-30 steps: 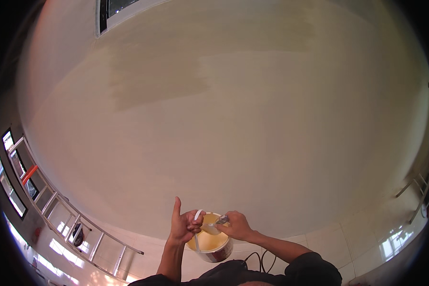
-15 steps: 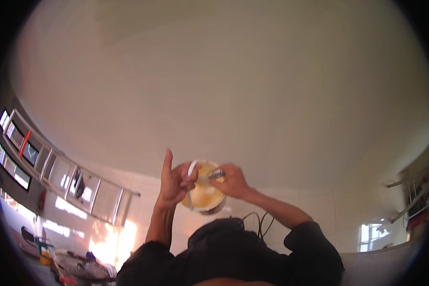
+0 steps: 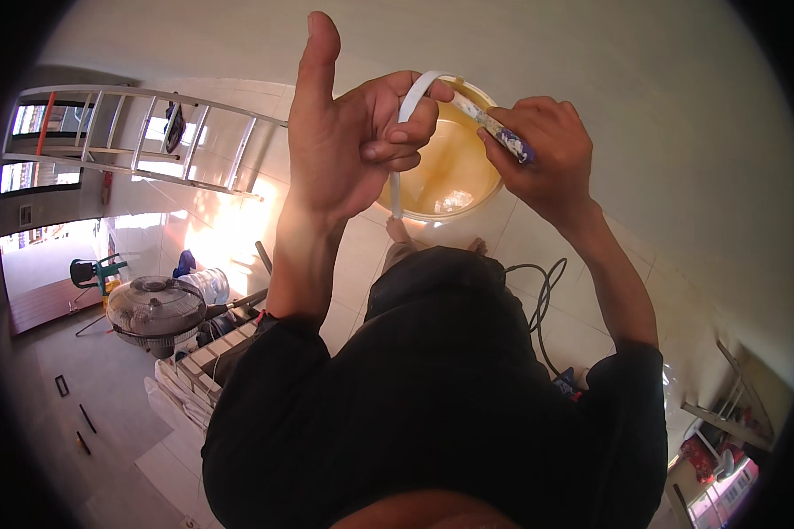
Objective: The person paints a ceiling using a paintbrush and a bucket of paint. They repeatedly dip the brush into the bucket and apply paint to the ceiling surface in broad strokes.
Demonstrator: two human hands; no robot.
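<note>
My left hand [image 3: 357,141] is raised with its thumb pointing up and its fingers curled around the white strap handle [image 3: 419,88] of a bucket [image 3: 441,217]. The bucket hangs below and between my hands, with yellowish liquid [image 3: 468,163] inside. My right hand [image 3: 549,154] is closed on a slim paint-spattered tool [image 3: 507,139] with a purple end. This tool slants over the bucket, its other end close to my left fingertips. What kind of head it has cannot be made out.
A metal ladder [image 3: 190,137] stands at the left near sunlit floor. A fan [image 3: 157,309] and a slatted wooden piece [image 3: 212,353] are at lower left. Dark cable [image 3: 538,309] loops beside my body. A plain pale wall [image 3: 662,132] spans the upper right. Wooden legs [image 3: 723,423] show at far right.
The view has tilted down, showing more floor and my body. Both hands and the bucket appear higher and larger. Each hand keeps its hold.
</note>
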